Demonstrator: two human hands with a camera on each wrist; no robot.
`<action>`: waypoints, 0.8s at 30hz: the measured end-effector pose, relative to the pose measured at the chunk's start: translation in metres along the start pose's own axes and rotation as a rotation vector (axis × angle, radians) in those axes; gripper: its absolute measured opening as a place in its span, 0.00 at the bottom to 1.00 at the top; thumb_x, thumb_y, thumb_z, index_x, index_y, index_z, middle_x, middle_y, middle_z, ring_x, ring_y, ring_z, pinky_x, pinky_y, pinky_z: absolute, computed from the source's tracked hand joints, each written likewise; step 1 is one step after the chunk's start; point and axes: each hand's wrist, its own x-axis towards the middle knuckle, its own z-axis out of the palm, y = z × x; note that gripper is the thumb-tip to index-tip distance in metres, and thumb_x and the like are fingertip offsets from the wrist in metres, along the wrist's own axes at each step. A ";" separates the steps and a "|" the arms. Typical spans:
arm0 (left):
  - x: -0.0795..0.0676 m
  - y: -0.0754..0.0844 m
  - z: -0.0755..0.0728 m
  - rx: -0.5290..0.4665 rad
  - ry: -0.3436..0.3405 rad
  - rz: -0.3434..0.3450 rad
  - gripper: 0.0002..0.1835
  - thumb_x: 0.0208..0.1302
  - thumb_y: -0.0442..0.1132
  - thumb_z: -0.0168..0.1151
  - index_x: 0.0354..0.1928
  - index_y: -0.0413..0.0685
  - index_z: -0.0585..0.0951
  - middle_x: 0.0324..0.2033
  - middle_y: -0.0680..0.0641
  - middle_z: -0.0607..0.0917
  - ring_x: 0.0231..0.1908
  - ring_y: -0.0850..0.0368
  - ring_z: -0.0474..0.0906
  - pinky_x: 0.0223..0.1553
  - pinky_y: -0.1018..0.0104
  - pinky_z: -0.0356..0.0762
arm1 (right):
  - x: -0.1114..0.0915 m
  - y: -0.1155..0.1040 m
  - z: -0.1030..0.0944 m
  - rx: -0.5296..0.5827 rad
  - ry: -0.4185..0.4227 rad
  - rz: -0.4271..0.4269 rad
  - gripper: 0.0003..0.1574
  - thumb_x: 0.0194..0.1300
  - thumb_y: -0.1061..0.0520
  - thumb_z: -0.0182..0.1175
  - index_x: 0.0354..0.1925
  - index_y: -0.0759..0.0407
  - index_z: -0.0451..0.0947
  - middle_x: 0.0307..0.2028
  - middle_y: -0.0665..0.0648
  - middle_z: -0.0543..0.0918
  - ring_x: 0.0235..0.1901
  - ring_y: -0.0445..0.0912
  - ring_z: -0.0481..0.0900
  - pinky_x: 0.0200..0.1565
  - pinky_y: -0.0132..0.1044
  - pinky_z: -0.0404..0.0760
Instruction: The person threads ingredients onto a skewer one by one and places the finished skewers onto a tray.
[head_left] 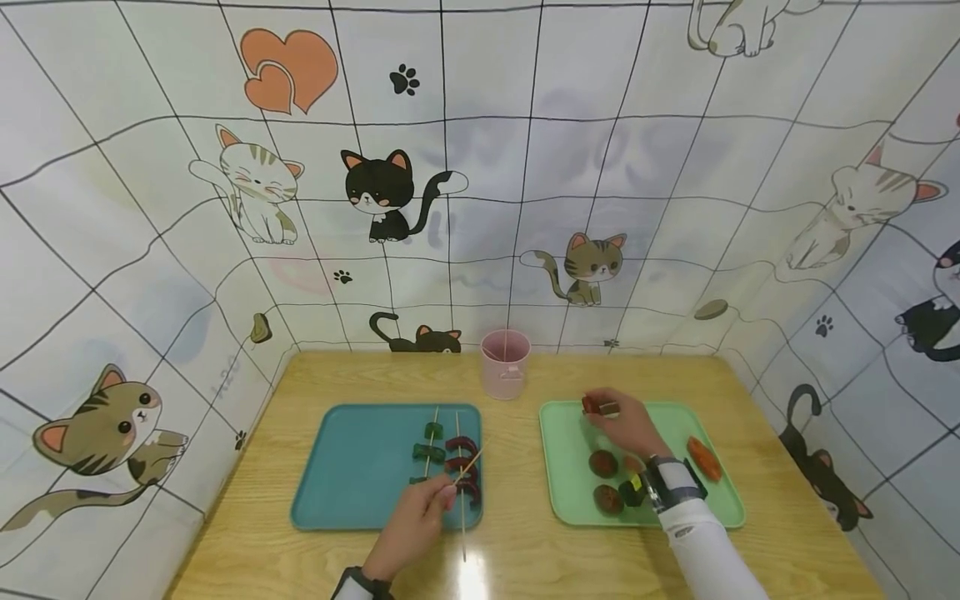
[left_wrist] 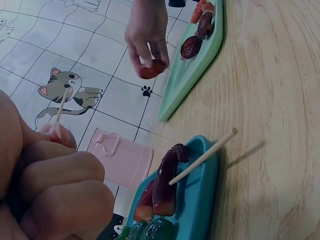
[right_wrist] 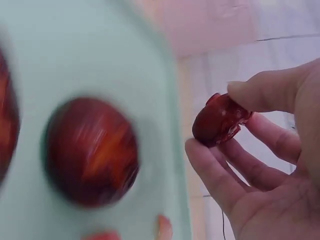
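My left hand (head_left: pixel 415 518) grips a thin wooden skewer (head_left: pixel 472 463), its tip pointing up past the thumb, over the right edge of the blue tray (head_left: pixel 348 467). On that tray lie a skewer with green pieces (head_left: pixel 428 452) and one with curved dark red pieces (left_wrist: pixel 165 185); the latter's bare stick sticks out over the near rim. My right hand (head_left: pixel 628 423) pinches a glossy red-brown piece (right_wrist: pixel 216 121) with a ragged end between thumb and fingers. It is raised above the far left part of the green tray (head_left: pixel 558 458).
Round brown pieces (head_left: pixel 603 463), a dark green-and-yellow piece (head_left: pixel 632 492) and a long orange-red piece (head_left: pixel 703 458) lie on the green tray. A pink cup (head_left: pixel 504 379) with sticks inside stands at the back, between the trays. Behind it hangs a cat-patterned cloth (head_left: pixel 487 233).
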 end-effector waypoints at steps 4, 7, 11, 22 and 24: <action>0.000 0.003 0.000 -0.005 -0.007 -0.001 0.18 0.81 0.40 0.49 0.27 0.45 0.69 0.22 0.56 0.63 0.21 0.70 0.54 0.29 0.73 0.59 | -0.008 -0.014 -0.003 0.186 0.038 0.019 0.26 0.70 0.54 0.67 0.64 0.58 0.77 0.58 0.64 0.84 0.55 0.54 0.84 0.52 0.38 0.84; 0.001 0.005 0.001 0.005 0.003 0.021 0.18 0.81 0.40 0.49 0.27 0.46 0.69 0.21 0.57 0.63 0.21 0.71 0.55 0.28 0.73 0.59 | -0.014 -0.024 -0.005 0.344 0.032 0.020 0.29 0.71 0.53 0.66 0.66 0.60 0.74 0.61 0.67 0.81 0.53 0.43 0.85 0.51 0.32 0.83; 0.003 0.009 0.003 0.022 0.015 0.059 0.17 0.80 0.39 0.51 0.26 0.48 0.71 0.21 0.60 0.64 0.21 0.73 0.57 0.29 0.74 0.62 | -0.024 -0.036 -0.005 0.527 0.021 0.043 0.33 0.72 0.53 0.65 0.70 0.61 0.70 0.64 0.67 0.78 0.51 0.36 0.85 0.53 0.31 0.83; 0.001 0.017 0.007 0.011 -0.036 0.116 0.16 0.79 0.40 0.51 0.29 0.43 0.75 0.21 0.47 0.75 0.23 0.74 0.61 0.32 0.73 0.68 | -0.040 -0.064 0.010 1.060 -0.128 0.032 0.24 0.81 0.57 0.51 0.68 0.65 0.71 0.59 0.53 0.79 0.58 0.45 0.83 0.60 0.40 0.81; 0.001 0.018 0.009 0.003 -0.047 0.126 0.15 0.79 0.38 0.50 0.29 0.44 0.74 0.21 0.50 0.73 0.22 0.74 0.60 0.32 0.74 0.67 | -0.041 -0.067 0.013 1.190 -0.162 0.055 0.19 0.82 0.58 0.48 0.63 0.63 0.76 0.58 0.53 0.80 0.58 0.47 0.83 0.61 0.42 0.79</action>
